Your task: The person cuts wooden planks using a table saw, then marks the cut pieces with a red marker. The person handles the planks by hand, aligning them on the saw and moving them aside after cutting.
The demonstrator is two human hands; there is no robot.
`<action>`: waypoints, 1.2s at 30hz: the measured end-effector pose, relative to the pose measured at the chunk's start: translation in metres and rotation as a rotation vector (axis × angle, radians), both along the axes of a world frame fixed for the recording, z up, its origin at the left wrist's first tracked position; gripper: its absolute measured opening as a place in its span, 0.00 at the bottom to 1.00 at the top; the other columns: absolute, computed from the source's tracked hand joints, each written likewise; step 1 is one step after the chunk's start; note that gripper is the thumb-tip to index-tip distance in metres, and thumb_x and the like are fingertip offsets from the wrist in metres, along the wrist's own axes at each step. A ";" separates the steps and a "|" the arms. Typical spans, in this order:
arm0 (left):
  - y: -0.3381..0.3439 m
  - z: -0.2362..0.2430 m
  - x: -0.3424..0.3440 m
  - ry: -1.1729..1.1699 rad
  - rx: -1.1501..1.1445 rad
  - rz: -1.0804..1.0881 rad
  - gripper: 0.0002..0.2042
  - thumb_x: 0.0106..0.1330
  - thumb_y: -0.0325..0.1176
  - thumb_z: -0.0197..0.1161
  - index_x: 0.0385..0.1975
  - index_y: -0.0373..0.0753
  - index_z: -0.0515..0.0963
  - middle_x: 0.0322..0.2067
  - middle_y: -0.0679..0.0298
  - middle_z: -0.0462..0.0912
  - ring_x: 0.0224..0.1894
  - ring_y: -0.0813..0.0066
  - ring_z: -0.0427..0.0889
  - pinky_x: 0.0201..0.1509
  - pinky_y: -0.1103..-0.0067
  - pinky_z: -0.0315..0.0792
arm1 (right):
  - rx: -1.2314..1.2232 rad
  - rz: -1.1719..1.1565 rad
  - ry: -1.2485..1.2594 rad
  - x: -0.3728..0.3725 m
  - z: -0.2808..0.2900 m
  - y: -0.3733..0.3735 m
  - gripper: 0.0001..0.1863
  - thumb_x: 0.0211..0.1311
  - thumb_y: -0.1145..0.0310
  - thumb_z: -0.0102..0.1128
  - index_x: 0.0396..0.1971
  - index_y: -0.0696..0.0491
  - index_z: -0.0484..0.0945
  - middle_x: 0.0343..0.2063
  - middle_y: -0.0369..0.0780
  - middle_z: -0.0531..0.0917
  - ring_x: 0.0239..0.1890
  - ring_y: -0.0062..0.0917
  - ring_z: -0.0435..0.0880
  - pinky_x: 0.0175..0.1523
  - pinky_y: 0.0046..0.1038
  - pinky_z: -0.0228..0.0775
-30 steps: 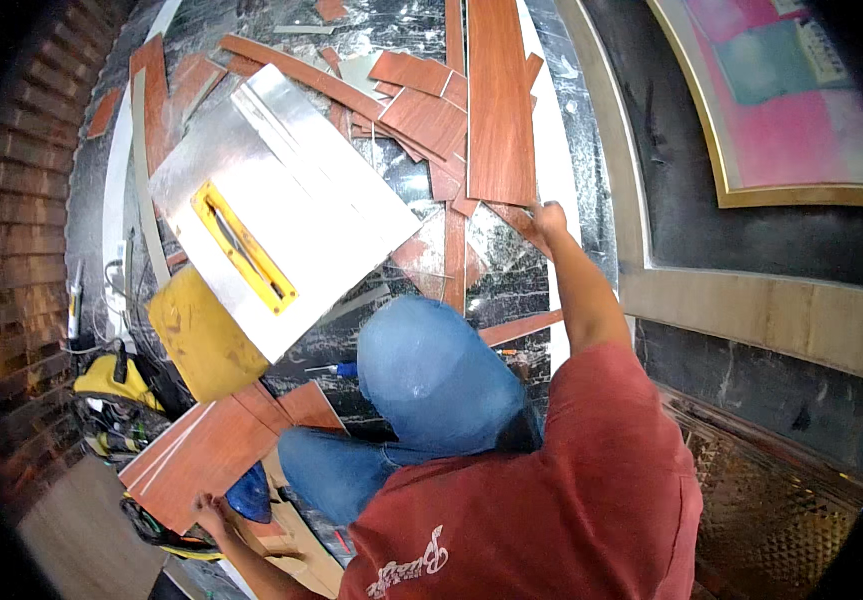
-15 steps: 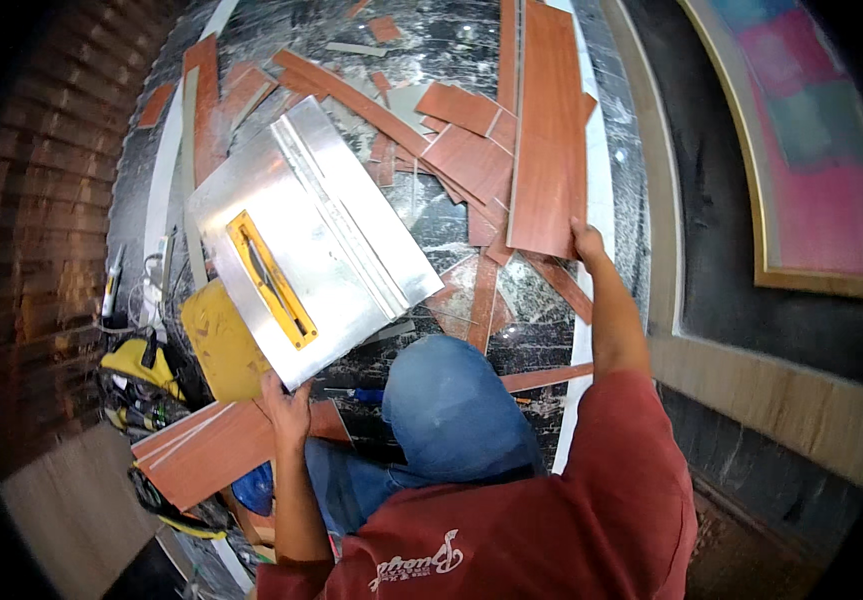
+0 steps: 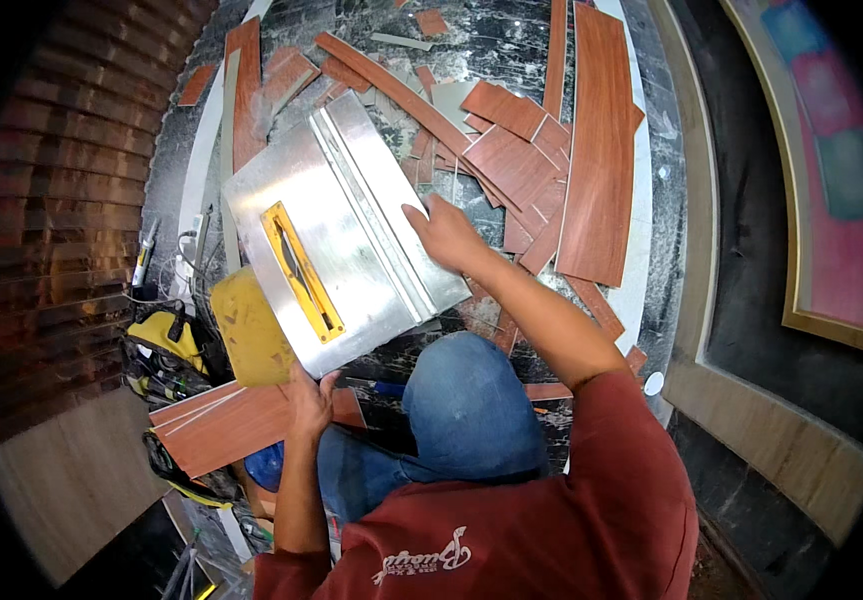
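Leaving the long reddish plank, your right hand has come over to the silver saw table, and it now lies at the table's right edge. Its fingers are partly bent over this edge, but I cannot tell how firmly they press. Half a second ago, this same hand was at the plank's near end; now the plank lies to the right of the saw table, with neither hand on it.

Your left hand is at the saw table's near corner, as it was half a second ago; one second ago it was lower, by the reddish boards, which lie on the near side of the table. Its thumb stands apart from the fingers, and whether they grip the corner, I cannot tell. The yellow slotted insert is set in the table's left part.
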State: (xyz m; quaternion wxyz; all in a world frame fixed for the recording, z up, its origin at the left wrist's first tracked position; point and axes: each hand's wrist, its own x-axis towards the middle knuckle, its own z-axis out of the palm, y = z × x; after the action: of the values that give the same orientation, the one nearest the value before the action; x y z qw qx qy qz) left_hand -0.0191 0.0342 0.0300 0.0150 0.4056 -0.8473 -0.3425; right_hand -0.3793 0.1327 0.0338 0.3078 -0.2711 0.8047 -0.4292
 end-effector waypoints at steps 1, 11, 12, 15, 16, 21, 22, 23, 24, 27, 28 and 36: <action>-0.002 0.001 -0.002 -0.001 -0.013 -0.017 0.26 0.62 0.26 0.63 0.57 0.25 0.61 0.50 0.39 0.72 0.52 0.45 0.72 0.59 0.64 0.65 | -0.030 -0.016 0.019 -0.006 0.000 -0.007 0.30 0.68 0.49 0.49 0.42 0.67 0.76 0.40 0.61 0.80 0.46 0.55 0.79 0.50 0.44 0.70; 0.015 0.025 -0.065 -0.085 -0.070 -0.133 0.25 0.61 0.34 0.67 0.51 0.27 0.65 0.42 0.37 0.75 0.46 0.37 0.75 0.49 0.58 0.70 | -0.037 -0.133 0.092 -0.049 -0.015 0.034 0.27 0.69 0.50 0.49 0.33 0.64 0.79 0.33 0.57 0.81 0.37 0.51 0.79 0.45 0.42 0.68; 0.023 0.027 -0.075 -0.118 -0.053 -0.132 0.25 0.61 0.34 0.67 0.51 0.27 0.65 0.42 0.37 0.75 0.46 0.37 0.75 0.48 0.58 0.70 | -0.073 -0.102 0.085 -0.059 -0.018 0.038 0.27 0.69 0.50 0.49 0.34 0.64 0.79 0.33 0.57 0.82 0.37 0.50 0.80 0.45 0.42 0.69; 0.039 0.018 -0.081 -0.160 -0.115 -0.153 0.23 0.62 0.36 0.66 0.49 0.28 0.65 0.41 0.38 0.75 0.46 0.36 0.75 0.48 0.57 0.70 | -0.061 -0.178 0.162 -0.097 -0.039 0.044 0.24 0.68 0.53 0.50 0.38 0.63 0.80 0.35 0.56 0.83 0.35 0.47 0.81 0.44 0.40 0.70; 0.043 0.019 -0.082 -0.157 -0.108 -0.167 0.23 0.63 0.37 0.66 0.49 0.28 0.65 0.42 0.38 0.75 0.45 0.37 0.75 0.48 0.57 0.70 | -0.087 -0.316 0.177 -0.125 -0.070 0.063 0.24 0.68 0.53 0.51 0.39 0.63 0.80 0.37 0.55 0.83 0.39 0.45 0.81 0.47 0.38 0.70; 0.044 0.029 -0.055 -0.074 -0.038 -0.082 0.18 0.66 0.36 0.61 0.49 0.30 0.70 0.39 0.42 0.77 0.41 0.42 0.78 0.46 0.60 0.71 | 0.608 -0.753 0.393 -0.161 -0.175 0.253 0.35 0.57 0.40 0.58 0.48 0.60 0.78 0.47 0.53 0.80 0.52 0.48 0.78 0.59 0.46 0.67; 0.043 0.027 -0.041 -0.051 -0.029 -0.054 0.18 0.66 0.35 0.61 0.49 0.30 0.70 0.38 0.42 0.78 0.40 0.44 0.78 0.45 0.62 0.72 | 0.810 -1.040 0.208 -0.148 -0.182 0.267 0.43 0.51 0.34 0.59 0.53 0.60 0.75 0.53 0.55 0.76 0.56 0.52 0.74 0.62 0.46 0.64; 0.043 0.019 -0.032 -0.016 0.021 -0.053 0.17 0.66 0.35 0.61 0.49 0.30 0.71 0.35 0.44 0.78 0.38 0.47 0.78 0.44 0.63 0.72 | 0.777 -1.055 0.146 -0.150 -0.218 0.328 0.49 0.50 0.31 0.59 0.56 0.63 0.71 0.55 0.58 0.73 0.57 0.53 0.72 0.62 0.45 0.65; 0.042 0.014 -0.016 -0.005 0.037 -0.018 0.17 0.66 0.34 0.61 0.49 0.31 0.71 0.33 0.46 0.77 0.36 0.50 0.78 0.42 0.65 0.72 | 0.870 -0.931 0.022 -0.145 -0.225 0.336 0.52 0.50 0.31 0.59 0.57 0.67 0.68 0.54 0.61 0.73 0.57 0.53 0.72 0.61 0.45 0.66; 0.041 0.020 -0.007 -0.046 0.114 0.016 0.15 0.67 0.31 0.60 0.50 0.31 0.71 0.32 0.51 0.78 0.36 0.58 0.79 0.42 0.70 0.72 | 0.362 -0.955 -0.130 -0.133 -0.231 0.338 0.47 0.51 0.39 0.65 0.54 0.70 0.70 0.50 0.56 0.76 0.51 0.47 0.78 0.55 0.42 0.71; 0.043 0.025 -0.005 -0.079 0.140 0.022 0.15 0.68 0.30 0.59 0.51 0.31 0.71 0.33 0.52 0.79 0.37 0.60 0.79 0.42 0.72 0.72 | 0.193 -0.939 -0.266 -0.132 -0.225 0.334 0.45 0.52 0.41 0.66 0.54 0.70 0.71 0.50 0.55 0.77 0.51 0.45 0.78 0.54 0.42 0.72; 0.046 0.073 -0.042 0.240 0.371 -0.039 0.13 0.65 0.26 0.62 0.48 0.32 0.74 0.26 0.63 0.76 0.29 0.75 0.74 0.35 0.78 0.70 | -0.126 -0.590 -0.621 -0.165 -0.077 0.356 0.29 0.65 0.54 0.60 0.52 0.66 0.73 0.47 0.46 0.82 0.46 0.31 0.83 0.54 0.34 0.75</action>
State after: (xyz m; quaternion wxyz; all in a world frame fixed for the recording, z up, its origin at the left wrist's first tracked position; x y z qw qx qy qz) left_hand -0.0614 0.0806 0.1031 0.0342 0.3412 -0.7696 -0.5386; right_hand -0.5448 0.4886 -0.0428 0.3823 0.0945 0.6891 -0.6084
